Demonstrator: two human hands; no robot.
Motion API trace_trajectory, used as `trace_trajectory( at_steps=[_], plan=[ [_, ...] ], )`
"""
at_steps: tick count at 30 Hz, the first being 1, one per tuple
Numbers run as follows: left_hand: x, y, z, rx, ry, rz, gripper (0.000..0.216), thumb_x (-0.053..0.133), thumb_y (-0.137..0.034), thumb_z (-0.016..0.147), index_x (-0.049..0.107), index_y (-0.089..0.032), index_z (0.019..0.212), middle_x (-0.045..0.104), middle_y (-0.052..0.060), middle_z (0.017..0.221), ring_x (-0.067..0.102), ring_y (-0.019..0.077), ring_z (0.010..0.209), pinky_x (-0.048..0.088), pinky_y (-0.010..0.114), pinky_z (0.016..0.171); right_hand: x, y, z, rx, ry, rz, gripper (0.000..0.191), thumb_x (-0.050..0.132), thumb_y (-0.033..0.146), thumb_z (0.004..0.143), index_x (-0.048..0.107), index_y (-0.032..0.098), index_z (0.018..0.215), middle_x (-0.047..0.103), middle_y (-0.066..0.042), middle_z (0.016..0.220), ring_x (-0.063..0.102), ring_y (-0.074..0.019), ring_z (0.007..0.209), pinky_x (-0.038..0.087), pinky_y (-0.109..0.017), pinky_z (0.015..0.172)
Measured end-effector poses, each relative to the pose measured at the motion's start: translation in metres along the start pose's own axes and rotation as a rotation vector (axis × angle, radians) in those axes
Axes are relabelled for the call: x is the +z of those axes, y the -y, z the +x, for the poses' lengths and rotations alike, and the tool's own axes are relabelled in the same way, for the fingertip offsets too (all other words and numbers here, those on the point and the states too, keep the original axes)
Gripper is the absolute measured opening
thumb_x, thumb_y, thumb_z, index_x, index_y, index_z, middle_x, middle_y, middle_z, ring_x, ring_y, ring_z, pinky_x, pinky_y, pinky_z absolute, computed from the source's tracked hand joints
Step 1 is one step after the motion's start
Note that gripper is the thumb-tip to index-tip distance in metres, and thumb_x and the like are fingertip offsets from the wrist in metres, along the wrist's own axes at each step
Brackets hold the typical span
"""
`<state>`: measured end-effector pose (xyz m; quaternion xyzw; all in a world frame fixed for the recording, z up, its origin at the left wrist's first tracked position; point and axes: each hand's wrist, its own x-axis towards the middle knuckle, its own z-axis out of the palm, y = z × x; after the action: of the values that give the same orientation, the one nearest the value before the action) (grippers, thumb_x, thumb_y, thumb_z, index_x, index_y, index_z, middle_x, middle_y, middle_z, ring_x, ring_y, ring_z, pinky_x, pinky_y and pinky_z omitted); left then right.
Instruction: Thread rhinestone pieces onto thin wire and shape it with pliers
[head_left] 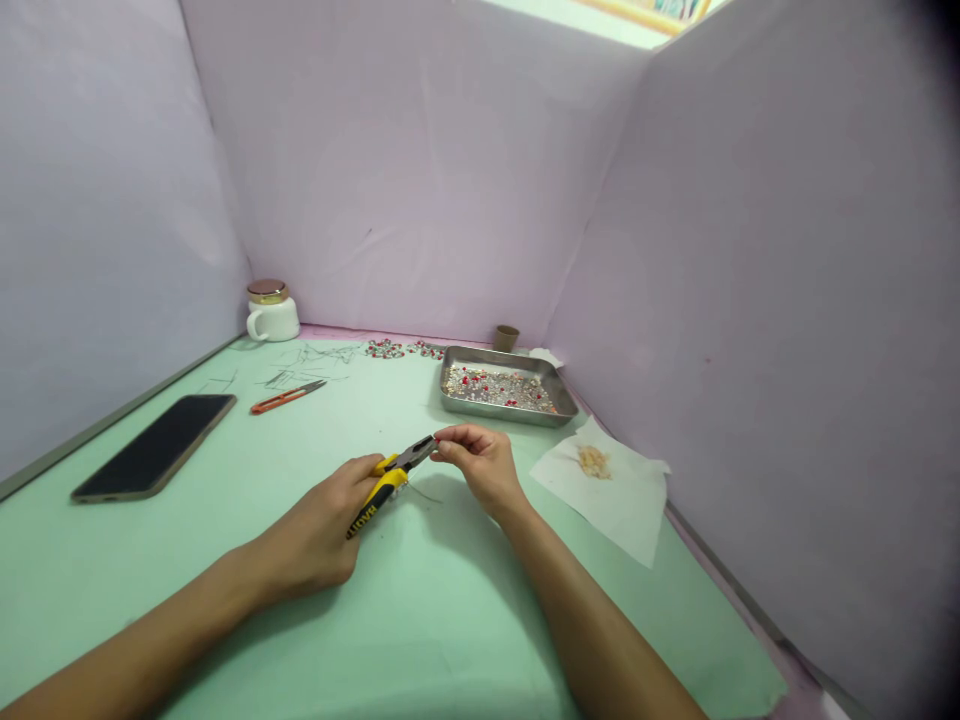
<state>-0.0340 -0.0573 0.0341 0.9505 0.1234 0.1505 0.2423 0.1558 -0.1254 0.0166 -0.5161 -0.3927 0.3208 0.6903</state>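
Note:
My left hand [341, 520] is wrapped round the handles of yellow-and-black pliers [390, 482], whose metal jaws point up and to the right. At the jaw tips, my right hand [480, 462] pinches a tiny red bead [436, 438] between thumb and fingertips. The fingers partly hide it, and I cannot tell whether the jaws grip it. A thin wire [426, 494] shows below the pliers, above the green tabletop.
A metal tray [510, 411] of clear and red beads stands ahead, with beaded pieces [385, 348] left of it. White paper [622, 510] bears a beige heap. Leftward are a phone [157, 445], a red cutter [288, 397], loose wires [281, 378] and a lidded mug [274, 318]. Pale walls enclose the table.

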Motion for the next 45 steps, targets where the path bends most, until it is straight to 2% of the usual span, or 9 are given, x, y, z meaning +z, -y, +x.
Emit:
trace_trajectory(
  at_steps=[8,12,15,19,22,30,37,41,45],
  plan=[
    [-0.023,-0.015,-0.001,-0.167,0.196,-0.217,0.051,0.035,-0.001,0.050,0.050,-0.021,0.095,0.053,0.000,0.103,0.050,0.0195,0.094,0.039,0.030,0.084,-0.002,0.006,-0.004,-0.284,0.037,-0.278,0.011,0.060,0.019,0.068,0.067,0.023,0.074,0.064,-0.001,0.072,0.057,-0.0161,0.068,0.046,-0.028,0.064],
    [-0.025,-0.010,-0.002,-0.238,0.275,-0.366,0.060,0.036,-0.005,0.046,0.047,-0.022,0.102,0.055,0.000,0.100,0.050,0.0209,0.091,0.040,0.031,0.081,-0.004,0.008,-0.004,-0.349,0.054,-0.352,0.011,0.059,0.019,0.069,0.067,0.024,0.074,0.061,-0.002,0.073,0.055,-0.0165,0.068,0.044,-0.028,0.062],
    [-0.027,-0.010,-0.001,-0.296,0.328,-0.448,0.053,0.037,-0.007,0.044,0.049,-0.020,0.094,0.054,0.000,0.090,0.050,0.0191,0.081,0.041,0.028,0.072,-0.005,0.008,-0.003,-0.360,0.074,-0.372,0.011,0.059,0.020,0.069,0.067,0.025,0.074,0.059,-0.002,0.074,0.054,-0.0164,0.068,0.043,-0.028,0.061],
    [-0.030,-0.014,0.002,-0.315,0.355,-0.564,0.040,0.039,-0.009,0.045,0.048,-0.018,0.083,0.049,-0.002,0.075,0.047,0.0150,0.068,0.040,0.024,0.058,-0.007,0.007,-0.002,-0.359,0.108,-0.397,0.011,0.060,0.019,0.069,0.067,0.024,0.075,0.059,-0.002,0.073,0.054,-0.0157,0.066,0.043,-0.027,0.059],
    [-0.029,-0.011,0.002,-0.336,0.369,-0.584,0.037,0.040,-0.013,0.050,0.050,-0.018,0.085,0.050,-0.001,0.073,0.049,0.0164,0.066,0.041,0.026,0.057,-0.006,0.005,-0.002,-0.337,0.093,-0.385,0.010,0.061,0.019,0.068,0.068,0.024,0.073,0.060,-0.002,0.071,0.055,-0.0160,0.067,0.044,-0.028,0.061],
    [-0.021,0.010,-0.002,-0.200,0.368,-0.667,0.041,0.045,-0.013,0.057,0.058,-0.021,0.095,0.054,0.002,0.109,0.055,0.0224,0.083,0.044,0.038,0.075,-0.001,-0.003,0.000,0.014,0.042,0.022,0.013,0.067,0.023,0.059,0.067,0.018,0.070,0.064,-0.001,0.063,0.059,-0.0153,0.060,0.049,-0.032,0.066],
    [-0.019,0.012,-0.003,-0.157,0.367,-0.673,0.039,0.044,-0.011,0.057,0.058,-0.019,0.093,0.057,0.004,0.100,0.055,0.0197,0.077,0.045,0.038,0.073,-0.003,-0.001,0.000,-0.034,0.076,-0.045,0.010,0.067,0.020,0.059,0.069,0.018,0.069,0.063,-0.001,0.068,0.057,-0.0145,0.063,0.050,-0.031,0.065],
    [-0.019,0.012,-0.003,-0.201,0.388,-0.703,0.042,0.043,-0.010,0.054,0.057,-0.018,0.092,0.056,0.004,0.100,0.055,0.0211,0.078,0.046,0.038,0.071,-0.001,0.003,-0.002,-0.004,0.078,-0.017,0.008,0.066,0.018,0.059,0.069,0.018,0.066,0.061,0.000,0.067,0.056,-0.0136,0.061,0.051,-0.030,0.059],
    [-0.025,0.006,-0.002,-0.251,0.404,-0.722,0.040,0.040,-0.007,0.051,0.055,-0.019,0.085,0.056,0.001,0.088,0.054,0.0190,0.075,0.046,0.033,0.068,0.002,0.003,-0.004,-0.001,0.071,-0.011,0.006,0.066,0.017,0.058,0.069,0.018,0.063,0.061,0.000,0.066,0.056,-0.0139,0.060,0.052,-0.030,0.059]
  ],
)
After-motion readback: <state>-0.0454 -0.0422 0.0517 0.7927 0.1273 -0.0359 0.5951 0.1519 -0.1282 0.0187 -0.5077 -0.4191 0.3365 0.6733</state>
